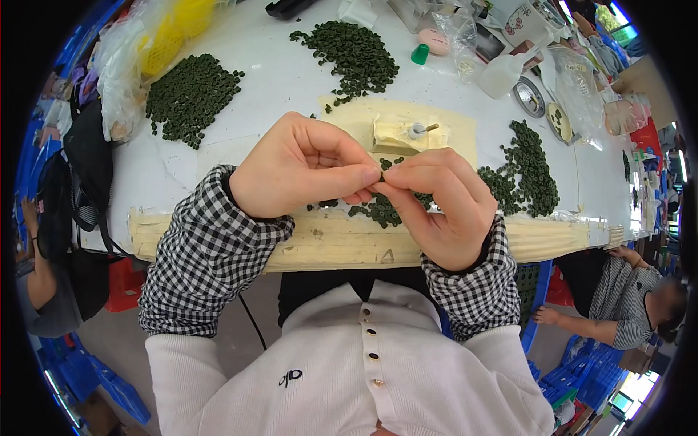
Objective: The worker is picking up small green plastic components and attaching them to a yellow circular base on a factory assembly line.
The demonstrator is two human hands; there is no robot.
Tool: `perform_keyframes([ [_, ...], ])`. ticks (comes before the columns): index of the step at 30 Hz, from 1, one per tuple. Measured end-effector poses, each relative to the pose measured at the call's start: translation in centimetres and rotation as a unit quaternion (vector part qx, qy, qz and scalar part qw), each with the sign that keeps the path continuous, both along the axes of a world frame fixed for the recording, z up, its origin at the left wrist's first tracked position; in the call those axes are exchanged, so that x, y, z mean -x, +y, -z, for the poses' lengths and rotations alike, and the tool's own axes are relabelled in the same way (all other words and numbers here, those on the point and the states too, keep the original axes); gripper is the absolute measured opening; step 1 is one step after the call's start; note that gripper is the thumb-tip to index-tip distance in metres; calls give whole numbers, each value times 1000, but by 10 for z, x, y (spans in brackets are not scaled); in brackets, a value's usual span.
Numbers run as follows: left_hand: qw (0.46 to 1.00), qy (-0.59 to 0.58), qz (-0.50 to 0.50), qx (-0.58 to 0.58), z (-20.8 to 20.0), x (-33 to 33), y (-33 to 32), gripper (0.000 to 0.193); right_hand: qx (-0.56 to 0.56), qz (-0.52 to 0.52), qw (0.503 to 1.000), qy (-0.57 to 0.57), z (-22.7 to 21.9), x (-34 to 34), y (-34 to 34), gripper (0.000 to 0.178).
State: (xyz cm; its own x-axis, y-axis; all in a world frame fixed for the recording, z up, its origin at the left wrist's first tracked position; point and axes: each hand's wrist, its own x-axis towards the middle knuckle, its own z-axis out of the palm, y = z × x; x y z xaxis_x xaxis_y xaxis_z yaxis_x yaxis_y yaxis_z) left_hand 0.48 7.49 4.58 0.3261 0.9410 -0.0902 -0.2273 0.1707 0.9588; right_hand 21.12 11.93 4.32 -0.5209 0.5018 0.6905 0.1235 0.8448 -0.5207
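Note:
My left hand (298, 166) and my right hand (452, 207) meet over the near part of the table. Thumbs and fingertips of both pinch one tiny dark green piece (382, 176), mostly covered by the fingers. Below and behind them lies a loose scatter of small dark green ring-like pieces (382, 212). Just beyond the fingertips stands a block wrapped in cream tape (389, 136), with a thin metal pin (430, 128) sticking out of a pale round base. The block rests on a cream sheet (349, 112).
Heaps of the same green pieces lie at far left (193, 100), far middle (352, 58) and right (534, 171). Cream tape (313, 236) covers the table's front edge. Plastic bags (120, 69), a round tin (529, 97) and a white bottle (502, 75) stand around. A person (618, 298) sits at right.

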Motion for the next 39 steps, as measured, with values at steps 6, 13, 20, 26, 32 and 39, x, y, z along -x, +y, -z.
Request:
perform_keyframes([
  [6, 999, 20, -14, -20, 0, -2, -2, 11, 5, -1, 1000, -1, -2, -1, 0, 18],
  [13, 999, 19, -39, -7, 1, -5, -2, 10, 1, 11, 1000, 2, 0, 0, 0, 19],
  [20, 998, 8, -54, -29, -1, -8, -5, 9, -7, 22, 1000, 6, 0, 1, -1, 19],
  [26, 996, 25, -65, -49, 5, -9, -5, 8, -11, 24, 1000, 2, 0, 1, -1, 20],
  [32, 996, 11, -78, -41, 3, -11, -6, 9, 156, -9, 987, 24, -2, -2, -6, 15],
  [39, 995, 7, -85, -45, 2, -13, -8, 10, 307, -49, 949, 61, -2, -5, -5, 13],
])
